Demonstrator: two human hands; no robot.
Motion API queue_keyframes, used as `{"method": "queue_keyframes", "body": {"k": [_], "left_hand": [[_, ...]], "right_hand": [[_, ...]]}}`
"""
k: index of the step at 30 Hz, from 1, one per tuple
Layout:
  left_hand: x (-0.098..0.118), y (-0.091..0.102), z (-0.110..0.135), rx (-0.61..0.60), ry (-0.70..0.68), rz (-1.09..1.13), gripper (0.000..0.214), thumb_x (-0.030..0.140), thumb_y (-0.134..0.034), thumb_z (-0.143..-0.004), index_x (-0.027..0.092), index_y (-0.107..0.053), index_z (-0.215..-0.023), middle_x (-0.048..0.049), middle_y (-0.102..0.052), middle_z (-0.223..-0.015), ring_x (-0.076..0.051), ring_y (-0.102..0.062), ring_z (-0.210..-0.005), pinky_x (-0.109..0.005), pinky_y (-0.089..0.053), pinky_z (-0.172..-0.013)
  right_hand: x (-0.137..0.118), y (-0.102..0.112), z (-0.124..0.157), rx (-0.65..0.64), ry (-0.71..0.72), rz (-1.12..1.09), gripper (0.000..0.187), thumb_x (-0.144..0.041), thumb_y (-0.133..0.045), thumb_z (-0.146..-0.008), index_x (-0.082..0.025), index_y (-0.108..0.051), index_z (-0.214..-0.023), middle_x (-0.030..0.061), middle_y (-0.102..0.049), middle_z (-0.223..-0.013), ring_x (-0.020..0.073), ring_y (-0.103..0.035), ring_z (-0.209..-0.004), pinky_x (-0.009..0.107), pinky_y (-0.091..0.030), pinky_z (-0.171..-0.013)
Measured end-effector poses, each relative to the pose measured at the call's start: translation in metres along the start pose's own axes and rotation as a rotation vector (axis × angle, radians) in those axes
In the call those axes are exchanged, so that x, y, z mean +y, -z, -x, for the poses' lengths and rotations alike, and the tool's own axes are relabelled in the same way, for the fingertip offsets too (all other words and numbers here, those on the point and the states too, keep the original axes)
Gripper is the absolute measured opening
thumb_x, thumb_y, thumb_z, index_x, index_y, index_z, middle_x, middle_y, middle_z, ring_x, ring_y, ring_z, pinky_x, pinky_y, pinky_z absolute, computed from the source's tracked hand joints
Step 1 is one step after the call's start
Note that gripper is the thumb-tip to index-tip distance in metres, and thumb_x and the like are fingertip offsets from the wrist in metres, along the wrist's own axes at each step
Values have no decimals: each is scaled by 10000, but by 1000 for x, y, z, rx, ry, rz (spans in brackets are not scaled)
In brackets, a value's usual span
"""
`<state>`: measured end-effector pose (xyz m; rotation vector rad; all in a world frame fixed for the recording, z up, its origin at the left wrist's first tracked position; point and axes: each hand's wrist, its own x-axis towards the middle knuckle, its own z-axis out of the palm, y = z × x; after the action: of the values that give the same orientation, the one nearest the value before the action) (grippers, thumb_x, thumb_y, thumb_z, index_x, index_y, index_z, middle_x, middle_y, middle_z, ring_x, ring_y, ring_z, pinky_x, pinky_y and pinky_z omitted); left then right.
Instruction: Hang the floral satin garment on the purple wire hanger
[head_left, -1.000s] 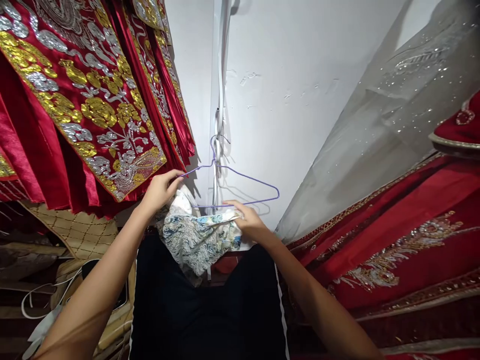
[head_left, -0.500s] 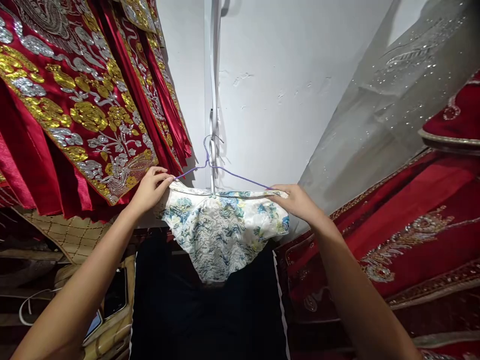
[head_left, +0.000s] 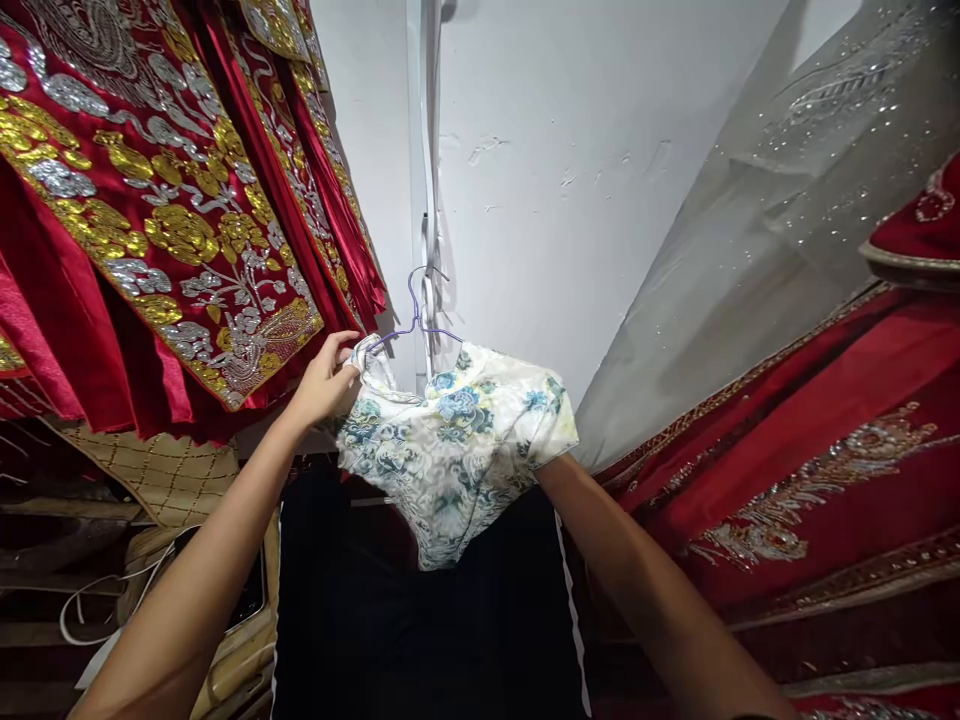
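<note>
A white short-sleeved top (head_left: 465, 430) with a blue, green and yellow floral print hangs on a thin purple wire hanger (head_left: 415, 318). My left hand (head_left: 326, 380) is closed on its left shoulder, near the neckline, thumb and fingers pinching the cloth beside the hanger's arm. On the other side my right forearm (head_left: 600, 530) runs up to the opening of the right sleeve (head_left: 559, 430). The right hand itself is hidden inside or behind the cloth, so its fingers do not show. The hanger's hook rests at a narrow white strip (head_left: 429, 170).
Red garments with gold and silver sequins (head_left: 180, 230) hang at the upper left. Red embroidered cloth (head_left: 795, 470) and a sheer sparkling white fabric (head_left: 780, 210) fill the right side. A white wall (head_left: 555, 180) stands behind. At lower left lies a white cable (head_left: 67, 620).
My right hand has left the right shoulder edge and gone out of sight at the right sleeve. The top's right shoulder has risen over the hanger's arm. My left hand has shifted slightly right.
</note>
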<state>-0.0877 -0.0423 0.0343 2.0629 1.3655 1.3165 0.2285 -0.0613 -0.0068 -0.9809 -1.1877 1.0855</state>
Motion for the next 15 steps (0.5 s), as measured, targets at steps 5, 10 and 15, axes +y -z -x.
{"method": "queue_keyframes", "body": {"k": [5, 10, 15], "left_hand": [[-7, 11, 13, 29, 21, -20, 304, 444, -509, -915, 174, -627, -991, -15, -627, -844, -155, -545, -750, -237, -400, -674], [5, 5, 8, 99, 2, -163, 439, 498, -400, -969, 166, -604, -767, 5, -546, -676, -146, -482, -645, -247, -330, -601], [27, 0, -1, 202, -49, -195, 262, 421, -549, -909, 180, -652, -895, 7, -621, -760, -150, -531, -699, -242, -372, -659]], "right_hand": [[31, 34, -14, 49, -129, -275, 390, -545, -589, -799, -280, -690, -1066, 88, -700, -1174, 314, -598, -1202, 457, -528, -974], [-12, 58, -14, -88, -132, -454, 764, -796, -353, -825, -202, -626, -1220, 138, -692, -1189, 339, -591, -1217, 538, -511, -967], [-66, 33, 15, -264, 45, -242, 869, -867, -239, -812, -219, -650, -1222, 120, -707, -1141, 318, -607, -1201, 497, -507, -962]]}}
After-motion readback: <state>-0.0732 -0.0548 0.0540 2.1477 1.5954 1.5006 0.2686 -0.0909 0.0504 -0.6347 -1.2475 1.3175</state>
